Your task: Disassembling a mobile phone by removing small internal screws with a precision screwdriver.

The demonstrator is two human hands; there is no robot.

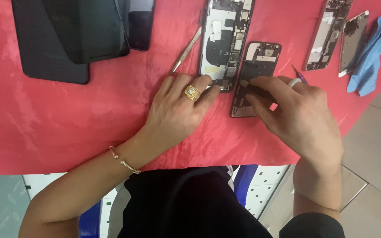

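Resting flat on the red cloth [67, 123], the left hand [179, 110] lies open with a gold ring on one finger, holding nothing, its fingertips touching the lower edge of the large opened phone [225, 39], as if to steady it. Just beside it, the right hand [298, 114] pinches thumb and forefinger closed onto a part at the middle of the small opened phone [254, 79]; what is gripped is too small to tell, and a purple-tipped tool [300, 76] shows behind the knuckles. Risk, as a judgement: the glossy cloth looks slippery, so a sideways pull could slide the small phone or tear a thin connector; a freed screw could vanish into the folds. Metal tweezers [186, 50] lie touching nothing, left of the large phone. Farther: two more opened phones [327, 35], side by side at upper right, with a blue cloth [371, 57] next to them; a stack of black slabs [71, 35] at upper left. Labels: pale rectangular stickers, white and yellowish, inside the large phone; a small white patch near the small phone's top.
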